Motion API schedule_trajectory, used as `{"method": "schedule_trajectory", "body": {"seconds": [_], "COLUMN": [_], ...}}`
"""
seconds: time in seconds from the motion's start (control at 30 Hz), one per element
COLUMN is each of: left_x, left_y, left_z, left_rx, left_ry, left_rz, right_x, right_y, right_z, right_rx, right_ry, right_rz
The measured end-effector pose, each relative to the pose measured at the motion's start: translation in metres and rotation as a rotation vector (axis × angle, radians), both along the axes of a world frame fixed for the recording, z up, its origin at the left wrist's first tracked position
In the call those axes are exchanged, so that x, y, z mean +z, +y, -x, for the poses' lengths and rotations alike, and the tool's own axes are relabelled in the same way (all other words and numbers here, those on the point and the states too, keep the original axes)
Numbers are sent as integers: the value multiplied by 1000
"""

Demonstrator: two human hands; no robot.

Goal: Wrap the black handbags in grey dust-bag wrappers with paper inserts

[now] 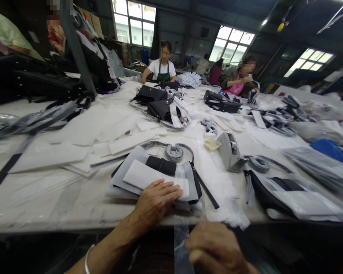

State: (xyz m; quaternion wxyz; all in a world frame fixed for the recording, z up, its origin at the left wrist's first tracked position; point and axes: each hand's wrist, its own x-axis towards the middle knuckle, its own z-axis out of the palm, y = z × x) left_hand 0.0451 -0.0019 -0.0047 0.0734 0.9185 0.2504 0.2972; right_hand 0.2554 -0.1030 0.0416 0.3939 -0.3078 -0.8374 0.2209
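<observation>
The left hand (156, 199) lies flat, fingers extended and gripping nothing, on a white padding sheet (138, 175) atop a partly wrapped black handbag (161, 166) near the worktable's (31, 213) front edge. The right hand (217, 247) is curled and blurred beside a clear plastic strip (180, 238); I cannot tell whether it grips it. A wrapped coiled strap (174, 156) sits just behind the bag; a grey tape dispenser (226, 154) stands to the right.
</observation>
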Motion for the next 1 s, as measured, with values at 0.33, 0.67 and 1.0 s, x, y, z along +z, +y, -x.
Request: {"method": "schedule_trajectory", "body": {"seconds": [0.33,0.67,1.0], "left_x": [9,0,-12], "left_y": [-2,-6,-2], "left_z": [4,-6,-10], "left_rx": [37,150,89], "left_ry": [-27,-132,-89], "left_rz": [185,80,-100], "right_x": [15,6,0], "right_y": [64,69,81], "right_z": [0,11,5], "right_rx": [-207,-267,-276], "right_ry": [-665,-750,-698], "right_rz": [-265,-514,-332]}}
